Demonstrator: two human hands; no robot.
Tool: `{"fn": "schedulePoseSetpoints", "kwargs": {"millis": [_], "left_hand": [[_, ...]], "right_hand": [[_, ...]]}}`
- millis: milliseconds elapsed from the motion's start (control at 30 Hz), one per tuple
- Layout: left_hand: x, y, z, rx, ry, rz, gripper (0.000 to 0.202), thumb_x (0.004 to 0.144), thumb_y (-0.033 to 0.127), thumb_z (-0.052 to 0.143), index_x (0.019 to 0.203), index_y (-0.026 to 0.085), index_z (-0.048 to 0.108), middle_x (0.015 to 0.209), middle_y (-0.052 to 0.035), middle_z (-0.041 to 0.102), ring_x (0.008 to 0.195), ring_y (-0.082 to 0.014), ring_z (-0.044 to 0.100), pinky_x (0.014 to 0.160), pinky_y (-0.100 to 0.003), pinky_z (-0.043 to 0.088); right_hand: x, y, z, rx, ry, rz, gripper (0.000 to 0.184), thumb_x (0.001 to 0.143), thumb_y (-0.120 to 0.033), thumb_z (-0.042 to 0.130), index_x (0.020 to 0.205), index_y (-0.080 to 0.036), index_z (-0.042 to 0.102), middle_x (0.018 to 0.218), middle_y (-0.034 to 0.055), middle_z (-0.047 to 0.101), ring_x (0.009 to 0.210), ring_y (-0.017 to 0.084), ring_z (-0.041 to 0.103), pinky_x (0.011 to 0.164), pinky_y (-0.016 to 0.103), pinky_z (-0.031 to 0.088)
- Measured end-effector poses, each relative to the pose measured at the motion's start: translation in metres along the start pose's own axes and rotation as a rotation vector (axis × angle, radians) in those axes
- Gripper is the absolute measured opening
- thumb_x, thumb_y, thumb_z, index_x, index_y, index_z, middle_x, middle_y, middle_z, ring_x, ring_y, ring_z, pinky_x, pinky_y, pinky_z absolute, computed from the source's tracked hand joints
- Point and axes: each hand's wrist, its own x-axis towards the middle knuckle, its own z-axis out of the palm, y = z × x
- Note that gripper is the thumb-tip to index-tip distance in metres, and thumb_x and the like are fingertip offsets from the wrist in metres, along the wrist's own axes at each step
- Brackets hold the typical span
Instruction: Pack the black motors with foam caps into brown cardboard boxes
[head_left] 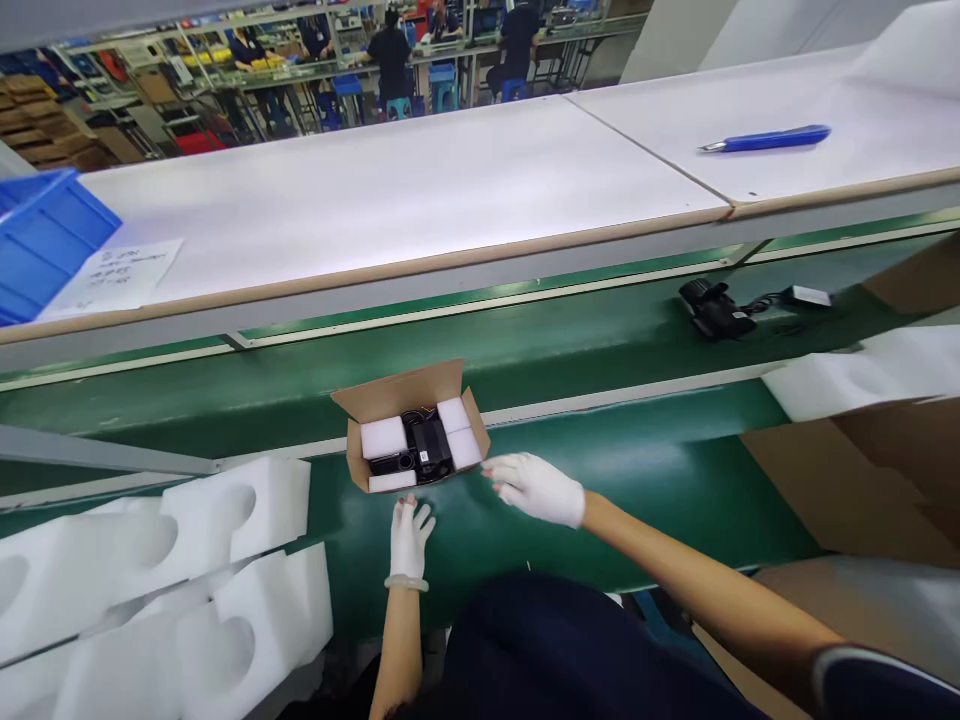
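An open cardboard box (401,393) sits on the green work surface, its back flap raised. Inside it lie a black device (433,446) with a small white label, some black cable, and white foam blocks (383,437) at both sides. My left hand (409,537), in a white glove with bare fingertips, is just in front of the box with its fingers apart and holds nothing. At the box's right front corner is my gloved right hand (536,488), fingers stretched out and nothing visible in them; whether it touches the cardboard I cannot tell.
White foam inserts (247,510) are stacked at left, more foam (870,375) and cardboard (780,480) at right. Another black device (716,308) with a cable lies behind. On the raised shelf are a blue bin (52,240), a paper (116,278) and a blue cutter (769,140). People work beyond.
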Motion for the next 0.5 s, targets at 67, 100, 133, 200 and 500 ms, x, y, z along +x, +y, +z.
{"fn": "schedulePoseSetpoints", "kwargs": {"millis": [67, 100, 133, 200, 500], "left_hand": [[0.014, 0.007, 0.015, -0.188, -0.082, -0.163, 0.014, 0.084, 0.031, 0.055, 0.094, 0.021, 0.053, 0.114, -0.0121, 0.054, 0.107, -0.0284, 0.061, 0.093, -0.05, 0.049], [0.021, 0.011, 0.023, -0.224, -0.096, -0.2, 0.011, 0.084, 0.028, 0.054, 0.091, 0.02, 0.052, 0.112, -0.0123, 0.055, 0.107, -0.0285, 0.061, 0.093, -0.05, 0.049], [0.027, 0.016, 0.029, -0.234, -0.107, -0.217, 0.008, 0.084, 0.027, 0.053, 0.088, 0.019, 0.052, 0.109, -0.0125, 0.055, 0.107, -0.0287, 0.061, 0.093, -0.05, 0.049], [0.034, 0.023, 0.036, -0.228, -0.133, -0.225, 0.007, 0.084, 0.025, 0.051, 0.083, 0.019, 0.05, 0.106, -0.0132, 0.057, 0.108, -0.0295, 0.061, 0.093, -0.05, 0.049], [0.037, 0.02, 0.026, -0.264, -0.177, -0.23, 0.01, 0.081, 0.025, 0.054, 0.085, 0.016, 0.058, 0.106, -0.0148, 0.062, 0.112, -0.0307, 0.058, 0.095, -0.048, 0.048]], "right_hand": [[-0.053, 0.005, 0.001, -0.006, 0.012, 0.173, 0.032, 0.09, -0.021, 0.039, 0.1, -0.018, 0.069, 0.107, 0.0092, 0.068, 0.089, 0.019, 0.065, 0.08, 0.031, 0.05], [-0.072, 0.006, 0.002, -0.001, 0.007, 0.23, 0.032, 0.09, -0.02, 0.038, 0.099, -0.019, 0.069, 0.103, 0.0082, 0.069, 0.086, 0.018, 0.065, 0.079, 0.03, 0.05], [-0.083, 0.005, 0.002, 0.002, -0.001, 0.266, 0.033, 0.09, -0.02, 0.038, 0.099, -0.02, 0.069, 0.101, 0.0074, 0.069, 0.084, 0.017, 0.065, 0.078, 0.028, 0.05], [-0.079, 0.001, 0.001, -0.003, -0.01, 0.268, 0.033, 0.09, -0.02, 0.038, 0.1, -0.021, 0.069, 0.101, 0.0067, 0.069, 0.086, 0.017, 0.065, 0.079, 0.028, 0.049], [0.152, -0.034, 0.009, -0.007, -0.595, 0.047, 0.026, 0.079, -0.031, 0.057, 0.094, -0.015, 0.071, 0.091, 0.0107, 0.069, 0.079, 0.022, 0.062, 0.067, 0.03, 0.043]]}}
